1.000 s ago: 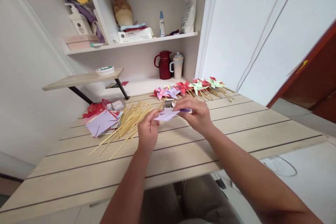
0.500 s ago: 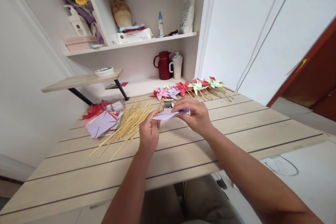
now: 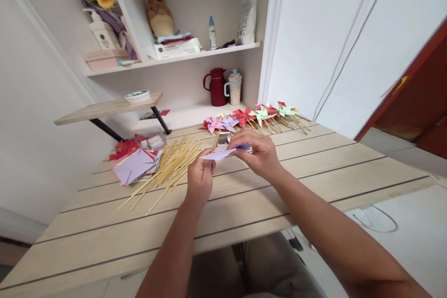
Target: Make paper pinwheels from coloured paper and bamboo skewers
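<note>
A sheet of purple paper (image 3: 220,152) is held above the table between my two hands. My left hand (image 3: 200,172) pinches its left edge, thumb on top. At the right, my right hand (image 3: 257,151) grips the paper, where one part is bent up under the fingers. Just behind the paper is a small white box (image 3: 223,138) with small metallic pieces in it, partly hidden. Left of my left hand lies a spread of thin wooden sticks (image 3: 174,163). Farther left is a stack of cut paper squares (image 3: 134,166), a purple one on top.
Finished paper pinwheels (image 3: 260,115) on sticks lie in a row along the table's back right. A small raised wooden shelf (image 3: 108,108) stands at the back left, near red paper (image 3: 129,145). A red jug (image 3: 218,87) and a cup (image 3: 234,87) stand behind the table.
My left hand has shifted very slightly to the right against the paper. Both hands keep hold of the purple paper; the view has moved a little.
</note>
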Motion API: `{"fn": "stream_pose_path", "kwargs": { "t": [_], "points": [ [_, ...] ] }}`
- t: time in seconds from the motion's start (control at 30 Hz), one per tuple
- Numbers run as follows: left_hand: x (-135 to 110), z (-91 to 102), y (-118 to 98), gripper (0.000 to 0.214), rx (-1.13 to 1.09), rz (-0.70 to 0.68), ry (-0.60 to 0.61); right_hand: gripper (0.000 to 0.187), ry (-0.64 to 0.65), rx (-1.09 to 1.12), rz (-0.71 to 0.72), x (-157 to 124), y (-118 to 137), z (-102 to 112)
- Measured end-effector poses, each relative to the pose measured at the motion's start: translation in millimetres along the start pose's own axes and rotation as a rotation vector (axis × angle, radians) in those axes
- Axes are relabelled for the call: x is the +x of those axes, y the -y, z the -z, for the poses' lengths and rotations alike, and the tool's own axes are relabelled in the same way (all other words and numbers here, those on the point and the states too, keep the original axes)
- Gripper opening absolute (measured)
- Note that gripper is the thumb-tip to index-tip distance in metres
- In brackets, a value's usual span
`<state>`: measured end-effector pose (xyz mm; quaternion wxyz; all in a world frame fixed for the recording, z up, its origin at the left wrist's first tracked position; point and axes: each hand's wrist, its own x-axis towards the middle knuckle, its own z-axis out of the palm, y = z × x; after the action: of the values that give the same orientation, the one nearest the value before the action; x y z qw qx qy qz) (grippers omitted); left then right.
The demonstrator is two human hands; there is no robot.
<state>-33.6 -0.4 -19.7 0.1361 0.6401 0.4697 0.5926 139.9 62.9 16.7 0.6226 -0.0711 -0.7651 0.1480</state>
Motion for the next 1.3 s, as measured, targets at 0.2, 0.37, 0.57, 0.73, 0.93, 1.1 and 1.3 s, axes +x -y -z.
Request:
{"fn": "stream_pose_path", "kwargs": {
  "t": [0.2,0.37,0.57,0.73,0.93,1.1,1.3],
  "points": [
    [2.3,-1.5,-7.6,0.046,0.032,-0.022,0.090,0.007,0.016,-0.009,-0.014,-1.3,0.1,-0.8],
    [3.3,-1.7,-10.3,0.045,0.086,-0.090,0.098,0.004,0.006,-0.014,-0.004,-1.7,0.5,-1.4],
    [1.5,-1.6,-9.0,0.041,0.117,-0.109,0.072,0.003,-0.005,-0.036,-0.009,-1.7,-0.2,-1.0],
    [-1.7,-3.2,-7.1,0.039,0.124,-0.132,0.006,0.003,-0.037,-0.034,-0.023,-2.0,0.3,-0.6],
    [-3.5,-3.2,-7.5,0.036,0.150,-0.134,0.004,0.004,-0.047,-0.028,-0.062,-2.6,0.9,0.3],
    [-3.6,-3.3,-8.1,0.034,0.160,-0.147,0.002,0.003,-0.052,-0.023,-0.046,-2.2,0.4,0.2],
    [0.2,-2.6,-12.8,0.040,0.139,-0.128,-0.002,0.002,-0.028,-0.020,0.001,-0.9,-0.3,1.2]
  ]
}}
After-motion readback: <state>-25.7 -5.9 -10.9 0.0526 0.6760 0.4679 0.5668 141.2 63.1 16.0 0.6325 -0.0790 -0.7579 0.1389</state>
